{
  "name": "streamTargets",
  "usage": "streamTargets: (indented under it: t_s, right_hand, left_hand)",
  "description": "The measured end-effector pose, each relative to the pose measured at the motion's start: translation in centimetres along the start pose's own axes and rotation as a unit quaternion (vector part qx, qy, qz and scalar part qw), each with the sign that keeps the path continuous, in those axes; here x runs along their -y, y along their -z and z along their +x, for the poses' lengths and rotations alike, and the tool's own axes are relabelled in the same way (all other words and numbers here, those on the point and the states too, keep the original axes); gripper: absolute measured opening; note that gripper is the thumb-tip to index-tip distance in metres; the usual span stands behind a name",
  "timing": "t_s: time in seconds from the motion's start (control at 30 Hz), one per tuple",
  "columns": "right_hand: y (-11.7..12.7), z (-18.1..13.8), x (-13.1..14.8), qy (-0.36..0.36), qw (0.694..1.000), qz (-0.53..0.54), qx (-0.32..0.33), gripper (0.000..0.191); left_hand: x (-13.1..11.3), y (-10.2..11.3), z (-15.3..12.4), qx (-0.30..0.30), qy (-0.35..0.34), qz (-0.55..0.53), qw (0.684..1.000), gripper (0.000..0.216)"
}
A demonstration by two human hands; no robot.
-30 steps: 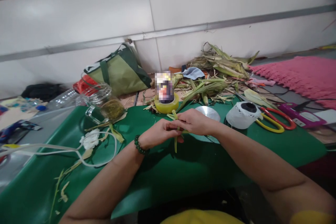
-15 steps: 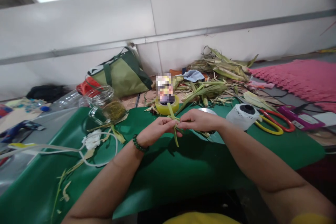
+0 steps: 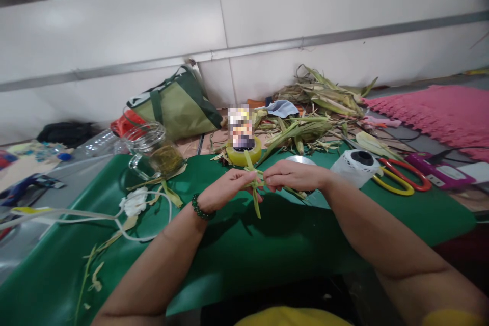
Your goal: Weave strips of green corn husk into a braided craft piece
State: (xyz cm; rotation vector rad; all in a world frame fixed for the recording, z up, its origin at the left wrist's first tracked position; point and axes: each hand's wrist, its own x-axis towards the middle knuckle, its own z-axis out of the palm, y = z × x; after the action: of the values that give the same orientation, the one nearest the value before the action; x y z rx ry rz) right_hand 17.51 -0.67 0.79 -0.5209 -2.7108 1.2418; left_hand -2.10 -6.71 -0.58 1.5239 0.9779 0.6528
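Narrow green corn husk strips (image 3: 256, 202) cross one another in front of me, above the green mat (image 3: 298, 249). My left hand (image 3: 229, 191), with a beaded bracelet at the wrist, is closed on them, its thumb pressing near the crossing. From the other side my right hand (image 3: 292, 175) pinches strip ends that stick out to the right; its fingertips are bent, and the exact grip is partly hidden. One strip points up toward a yellow tape roll (image 3: 244, 155), another hangs down below my fingers. A silvery round object (image 3: 301, 160) lies behind my right hand.
Left stand a glass jar (image 3: 156, 158) and a white cord (image 3: 95, 218). Right are a white-wrapped roll (image 3: 355, 168), scissors (image 3: 401, 183) and a purple power strip (image 3: 439, 169). Behind lie corn husks (image 3: 301, 132), a green bag (image 3: 175, 107) and pink fringed cloth (image 3: 439, 117).
My right hand has shifted slightly right, opening a small gap between my hands with strips spanning it. My left hand keeps its hold, and the hanging strip reaches a little lower.
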Motion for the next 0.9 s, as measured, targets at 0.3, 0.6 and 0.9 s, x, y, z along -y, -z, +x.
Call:
streamTargets:
  t_s: [0.3, 0.6, 0.9]
  right_hand:
    - [0.09, 0.18, -0.50, 0.040, 0.998, -0.044, -0.006, 0.034]
    - [0.19, 0.19, -0.39, 0.000, 0.999, -0.051, -0.014, 0.035]
    - [-0.01, 0.16, -0.71, 0.018, 0.998, -0.053, -0.024, 0.035]
  left_hand:
    - [-0.27, 0.23, -0.20, -0.008, 0.011, 0.079, 0.997, 0.031]
    - [0.20, 0.53, 0.08, -0.014, 0.007, -0.009, 1.000, 0.037]
    - [0.27, 0.41, 0.07, -0.011, -0.006, 0.017, 1.000, 0.026]
